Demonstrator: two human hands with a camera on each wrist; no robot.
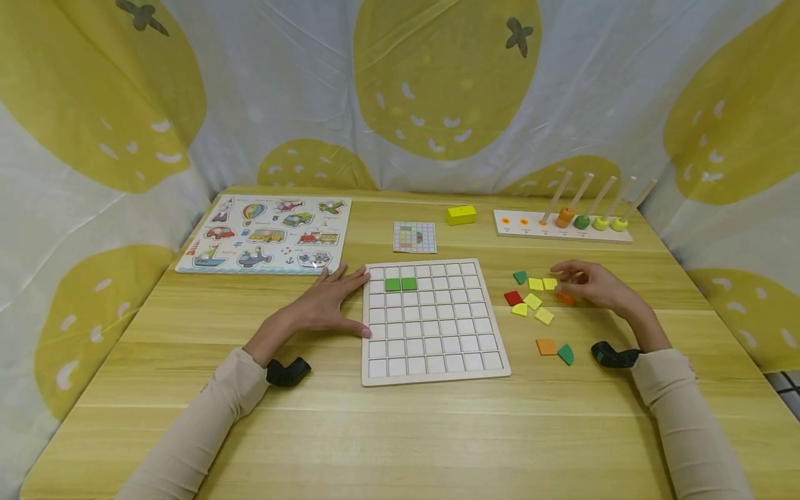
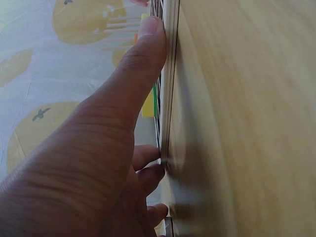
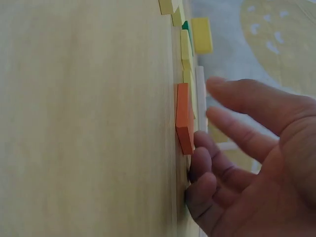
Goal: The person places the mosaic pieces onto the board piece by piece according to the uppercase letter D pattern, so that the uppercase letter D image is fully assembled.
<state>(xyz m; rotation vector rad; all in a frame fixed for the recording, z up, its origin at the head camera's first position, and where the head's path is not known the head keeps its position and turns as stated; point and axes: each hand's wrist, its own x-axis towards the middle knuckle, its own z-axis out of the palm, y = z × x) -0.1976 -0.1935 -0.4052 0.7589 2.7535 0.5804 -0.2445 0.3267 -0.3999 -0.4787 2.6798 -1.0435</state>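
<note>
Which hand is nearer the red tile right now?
The right. The right hand is to the right of the red tile, with yellow tiles between; the left hand is at the far side of the board, touching its left edge.

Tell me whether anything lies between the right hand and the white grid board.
Yes: loose flat tiles. A pair of yellow squares lies beside the right hand; the green quarter-circle and red tile lie closer to the grid board. Nothing tall is visible there, so a slightly raised hand should probably clear them.
</note>
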